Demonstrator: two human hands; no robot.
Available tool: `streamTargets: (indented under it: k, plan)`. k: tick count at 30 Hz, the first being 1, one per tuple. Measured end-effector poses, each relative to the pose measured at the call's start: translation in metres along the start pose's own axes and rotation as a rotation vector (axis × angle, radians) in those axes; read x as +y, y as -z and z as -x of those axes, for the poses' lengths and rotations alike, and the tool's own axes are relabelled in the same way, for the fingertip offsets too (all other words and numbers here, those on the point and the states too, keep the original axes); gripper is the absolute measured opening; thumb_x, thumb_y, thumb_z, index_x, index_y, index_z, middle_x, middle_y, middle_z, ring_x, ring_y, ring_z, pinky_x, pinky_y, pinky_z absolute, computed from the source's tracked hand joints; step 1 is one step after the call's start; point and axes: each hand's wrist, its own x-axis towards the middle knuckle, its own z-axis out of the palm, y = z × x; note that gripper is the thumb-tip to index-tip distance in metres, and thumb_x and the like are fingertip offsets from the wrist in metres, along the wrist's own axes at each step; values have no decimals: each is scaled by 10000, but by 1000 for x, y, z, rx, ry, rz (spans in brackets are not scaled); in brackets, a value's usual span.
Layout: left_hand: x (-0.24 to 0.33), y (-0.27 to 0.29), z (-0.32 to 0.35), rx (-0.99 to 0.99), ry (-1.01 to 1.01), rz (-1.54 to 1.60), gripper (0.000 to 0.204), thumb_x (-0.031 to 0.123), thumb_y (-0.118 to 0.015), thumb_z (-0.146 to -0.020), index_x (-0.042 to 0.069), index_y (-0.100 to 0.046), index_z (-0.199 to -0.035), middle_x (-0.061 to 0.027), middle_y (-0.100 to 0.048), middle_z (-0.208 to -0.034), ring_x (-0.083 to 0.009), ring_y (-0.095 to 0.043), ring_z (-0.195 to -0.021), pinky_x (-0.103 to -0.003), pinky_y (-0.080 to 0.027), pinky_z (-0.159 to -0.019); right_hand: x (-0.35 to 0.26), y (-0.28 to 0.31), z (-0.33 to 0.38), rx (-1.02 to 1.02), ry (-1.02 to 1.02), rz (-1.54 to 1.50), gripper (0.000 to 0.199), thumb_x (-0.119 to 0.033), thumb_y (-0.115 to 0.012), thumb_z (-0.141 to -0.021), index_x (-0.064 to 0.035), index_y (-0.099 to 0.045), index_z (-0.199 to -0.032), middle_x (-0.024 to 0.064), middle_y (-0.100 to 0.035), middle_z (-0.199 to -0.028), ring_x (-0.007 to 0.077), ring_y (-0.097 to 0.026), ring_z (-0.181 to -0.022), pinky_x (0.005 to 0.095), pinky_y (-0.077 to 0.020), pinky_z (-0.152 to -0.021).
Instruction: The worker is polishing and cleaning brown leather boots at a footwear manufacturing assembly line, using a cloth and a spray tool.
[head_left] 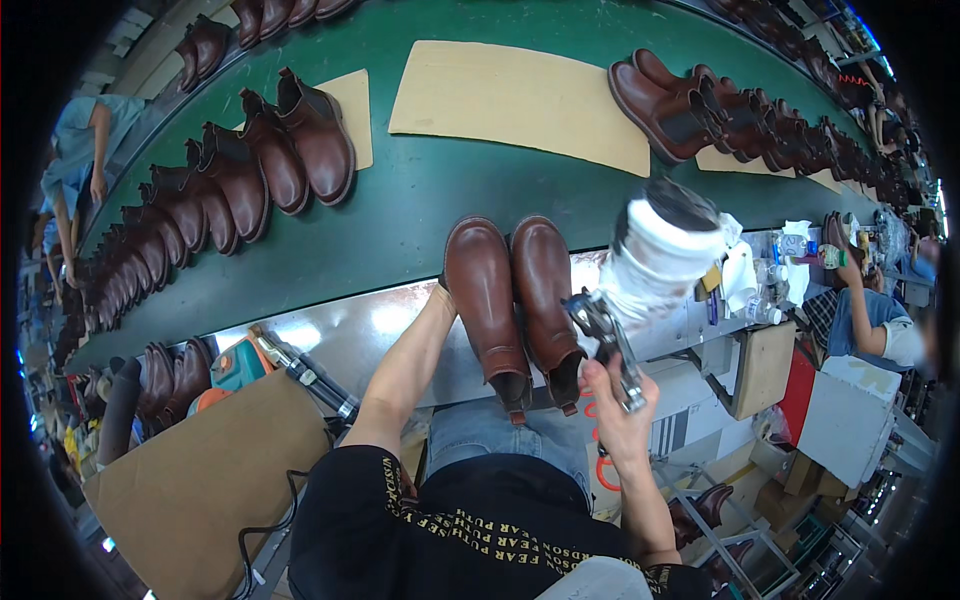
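Note:
A pair of glossy brown ankle boots, the left boot [480, 285] and the right boot [543, 275], lies side by side in front of me, toes away. My left hand [446, 293] reaches to the outer side of the left boot; its fingers are hidden behind it. To the right of the boots, my right hand [628, 412] is closed around a metal spray gun [603, 325]. A large cup [662, 255] wrapped in white sits on the gun, blurred and dark at its top. The gun's nozzle end is close beside the right boot.
Beyond the metal ledge [390, 318] runs a green conveyor belt [420, 200] with rows of brown boots [318, 150] and cardboard sheets [520, 100]. A red coiled hose [603, 472] hangs below my right hand. Bottles [765, 310] stand at right; a cardboard panel [210, 480] is at left. Other people work nearby.

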Motion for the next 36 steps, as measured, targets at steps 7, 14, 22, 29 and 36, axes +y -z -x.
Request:
streamTargets:
  k: [7, 14, 22, 29, 36]
  plan:
    - [-5, -31, -5, -97, 58, -240, 302, 203, -426, -956, 71, -484, -1221, -79, -528, -1190, -150, -482, -1101, -312, -346, -1022, -34, -10, -16, -119, -29, -30, 213, -150, -679, -825, -4, -555, -731, -55, -419, -589, 34, -339, -567, 223, -298, -479]
    - [-9, -36, -7, -66, 15, -290, 297, 201, -429, -955, 72, -488, -1216, -77, -534, -1180, -150, -490, -1089, -311, -355, -1014, -24, 20, 5, 110, 67, 188, 163, -83, -660, -819, 40, -614, -915, -19, -436, -593, 45, -361, -572, 224, -353, -510]
    - [-14, -40, -5, -46, 3, -351, 291, 198, -432, -954, 73, -493, -1210, -75, -541, -1168, -151, -498, -1075, -310, -365, -1004, -39, 10, -29, 55, -11, 211, 232, -88, -674, -805, 44, -611, -986, -24, -408, -605, 54, -356, -587, 218, -338, -514]
    - [-19, -45, -8, -18, -22, -406, 286, 195, -435, -953, 74, -497, -1204, -74, -547, -1158, -151, -506, -1063, -309, -374, -996, -48, 33, -1, -13, 89, 310, 223, -72, -688, -788, 30, -619, -974, -15, -423, -600, 56, -365, -578, 220, -354, -516]
    - [-19, -49, -7, 9, -33, -480, 281, 192, -438, -952, 75, -501, -1199, -72, -553, -1148, -152, -513, -1051, -308, -383, -987, -40, 22, -28, 74, 24, 259, 158, -84, -675, -805, 33, -611, -890, -16, -398, -589, 56, -352, -571, 230, -334, -501]
